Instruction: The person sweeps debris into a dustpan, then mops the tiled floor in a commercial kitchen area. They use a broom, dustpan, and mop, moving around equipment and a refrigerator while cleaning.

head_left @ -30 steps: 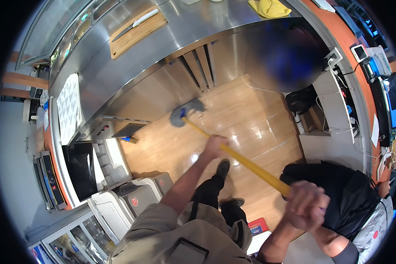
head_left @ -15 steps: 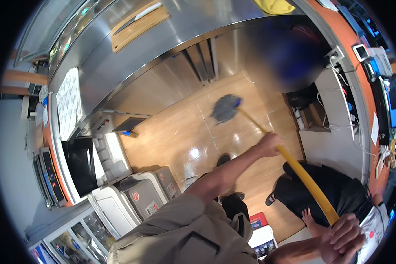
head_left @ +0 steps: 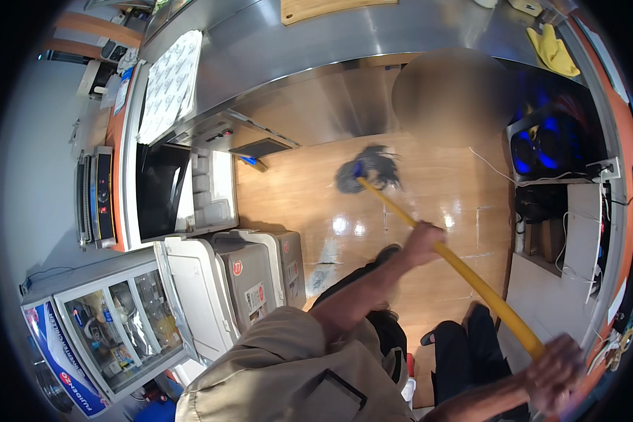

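I hold a mop with a long yellow handle [head_left: 471,278] in both hands. My left hand [head_left: 422,243] grips the handle partway down. My right hand [head_left: 559,369] is closed around its upper end at the lower right. The grey string mop head [head_left: 369,170] rests on the glossy wooden floor [head_left: 295,197], below the steel counter's front. My dark shoe [head_left: 387,254] shows just under my left forearm.
A steel counter [head_left: 316,42] spans the top, with a wooden board and a yellow cloth [head_left: 552,49]. Grey and white bins [head_left: 253,278] and a glass display case [head_left: 119,323] stand at left. A blue-lit speaker [head_left: 541,144] and shelves sit right. Another person in dark clothes [head_left: 471,344] is low nearby.
The mop head has swept across the floor and now lies further left near the counter front. My view has shifted, and my right hand stays low on the right.
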A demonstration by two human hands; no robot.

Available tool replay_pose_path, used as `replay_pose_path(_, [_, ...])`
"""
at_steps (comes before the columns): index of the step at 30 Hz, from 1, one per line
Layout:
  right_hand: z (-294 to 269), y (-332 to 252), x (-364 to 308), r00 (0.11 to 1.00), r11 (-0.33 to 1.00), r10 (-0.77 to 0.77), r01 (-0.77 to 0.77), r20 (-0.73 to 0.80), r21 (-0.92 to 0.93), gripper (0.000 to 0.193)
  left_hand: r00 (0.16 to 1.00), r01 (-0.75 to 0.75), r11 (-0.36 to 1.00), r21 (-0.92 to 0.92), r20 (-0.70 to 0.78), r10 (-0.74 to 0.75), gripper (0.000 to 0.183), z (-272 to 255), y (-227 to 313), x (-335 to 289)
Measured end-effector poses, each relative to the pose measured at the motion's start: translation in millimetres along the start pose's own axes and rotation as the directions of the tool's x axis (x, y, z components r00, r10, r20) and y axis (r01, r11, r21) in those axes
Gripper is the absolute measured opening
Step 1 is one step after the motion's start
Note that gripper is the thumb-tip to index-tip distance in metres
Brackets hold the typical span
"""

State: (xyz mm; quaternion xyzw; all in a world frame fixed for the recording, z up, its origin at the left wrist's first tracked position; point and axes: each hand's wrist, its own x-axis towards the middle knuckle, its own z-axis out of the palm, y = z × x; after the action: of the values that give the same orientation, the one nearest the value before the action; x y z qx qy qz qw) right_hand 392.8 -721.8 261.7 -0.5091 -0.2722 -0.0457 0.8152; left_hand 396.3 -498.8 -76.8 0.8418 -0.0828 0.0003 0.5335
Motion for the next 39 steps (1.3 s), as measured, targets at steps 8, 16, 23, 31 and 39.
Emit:
replay_pose_path(8, [86.0, 185.2, -35.5, 0.952, 0.917, 0.269, -0.205, -0.148, 0.343, 0.038, 0.949, 0.317, 0.866, 0.386, -0.126, -0.29, 0.022, -170.9, -137.5, -97.7])
replay_pose_path(16, [-6.3, 47.4, 0.0, 0.96, 0.998, 0.047, -0.035, -0.274, 0.051, 0.038, 0.975, -0.041, 0.983, 0.177, 0.224, 0.0, 0.017, -43.5, -46.8, 24.6])
replay_pose_path(23, [1.2, 59.6, 13.8, 0.955, 0.998, -0.058, 0.055, -0.289, -0.021, 0.039, 0.991, 0.048, 0.978, 0.201, 0.111, -0.072, 0.01, -52.3, -47.5, 46.8])
replay_pose_path(31, [41.4, 171.4, -34.4, 0.964, 0.951, 0.241, -0.212, -0.112, 0.224, 0.037, 0.964, 0.21, 0.855, 0.474, 0.048, -0.263, 0.011, -126.8, -143.2, -52.0])
replay_pose_path(39, [-9.5, -27.9, 4.7, 0.992, 0.996, -0.062, 0.054, -0.11, -0.073, 0.024, 0.937, -0.088, 0.996, 0.004, 0.339, 0.081, 0.012, 33.1, 27.0, 71.4])
